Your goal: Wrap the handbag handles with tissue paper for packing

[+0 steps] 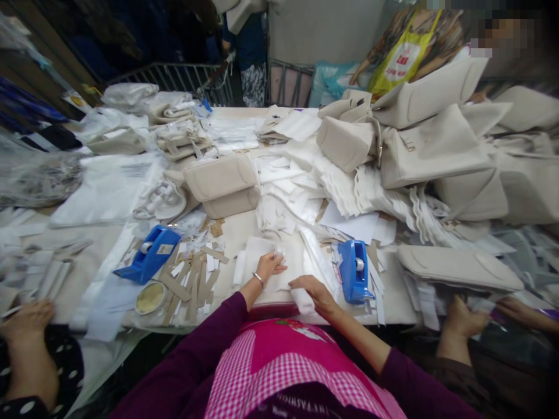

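In front of me lies a white, soft-looking wrapping sheet [257, 256], with a dark red edge showing beneath it close to my apron. My left hand [268, 269], with a bangle at the wrist, rests on the sheet. Its fingers are curled together by a small shiny whitish bit [279, 250]; what they pinch is too small to make out. Lower and to the right, my right hand [315, 292] is closed around a folded white strip [302, 301] that hangs below its fingers. Whether this strip joins the sheet I cannot tell.
Blue tape dispensers stand left [151, 253] and right [353, 270]. Beige handbags [220, 177] sit ahead and are heaped at right [437, 148]. Cardboard strips [192, 285] lie near a round tub [149, 298]. Co-workers' hands [28, 320] flank me; another person [406, 52] stands opposite.
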`<state>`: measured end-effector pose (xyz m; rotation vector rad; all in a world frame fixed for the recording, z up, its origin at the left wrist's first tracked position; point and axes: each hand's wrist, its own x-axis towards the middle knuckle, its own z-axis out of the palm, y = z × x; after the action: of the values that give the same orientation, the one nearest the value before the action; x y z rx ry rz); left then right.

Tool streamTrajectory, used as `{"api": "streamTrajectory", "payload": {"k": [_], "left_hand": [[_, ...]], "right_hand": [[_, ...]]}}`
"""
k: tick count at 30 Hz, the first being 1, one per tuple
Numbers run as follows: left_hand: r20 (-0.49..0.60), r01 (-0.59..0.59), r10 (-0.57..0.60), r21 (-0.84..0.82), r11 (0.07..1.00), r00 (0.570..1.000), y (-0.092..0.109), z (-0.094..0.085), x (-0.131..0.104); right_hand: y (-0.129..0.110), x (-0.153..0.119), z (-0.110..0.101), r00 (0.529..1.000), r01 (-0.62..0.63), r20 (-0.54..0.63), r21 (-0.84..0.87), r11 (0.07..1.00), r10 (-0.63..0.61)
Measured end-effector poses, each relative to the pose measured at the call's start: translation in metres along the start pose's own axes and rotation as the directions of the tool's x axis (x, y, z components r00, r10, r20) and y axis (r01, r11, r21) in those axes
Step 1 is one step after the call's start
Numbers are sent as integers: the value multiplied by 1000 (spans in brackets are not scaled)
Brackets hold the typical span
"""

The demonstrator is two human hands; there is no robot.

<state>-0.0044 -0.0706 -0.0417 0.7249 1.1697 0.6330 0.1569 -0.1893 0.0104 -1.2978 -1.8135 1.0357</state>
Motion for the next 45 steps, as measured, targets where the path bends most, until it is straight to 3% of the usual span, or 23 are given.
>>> {"api": "streamTrajectory", "payload": {"k": [2,4,6,13,19,27,35,40,43,45], "left_hand": [[-12,3,-3,-22,1000,1000,0,-1,1],[-19,8,-9,-43,999,1000,-1,0,0],[-14,23,-24,-78,997,1000,-1,3,-2],[24,55,-51,-211,976,998,-6,26,-20],[41,32,-20,-338,941,999,-13,30,-30],[-1,-20,22,-380,925,1000,-17,33,-32],[96,34,1,-363,931,995,-4,34,-56],[26,-26,38,-360,933,999,-11,43,-59],[-16,-56,54,-367,928,998,-15,45,-58],[-37,-72,62,-377,923,997,-16,44,-56]], "right_hand": [[11,10,15,982,-160,-81,129,979,171],[23,19,32,929,-295,-157,234,926,335],[33,26,44,891,-344,-200,291,893,408],[50,34,46,904,-334,-137,368,868,405],[48,38,42,905,-363,-70,384,849,419],[47,40,37,934,-338,26,391,856,357],[49,42,33,936,-347,66,338,875,346],[47,43,31,931,-363,114,363,858,346],[44,44,31,937,-347,141,271,898,320],[41,45,27,933,-347,123,46,937,339]]}}
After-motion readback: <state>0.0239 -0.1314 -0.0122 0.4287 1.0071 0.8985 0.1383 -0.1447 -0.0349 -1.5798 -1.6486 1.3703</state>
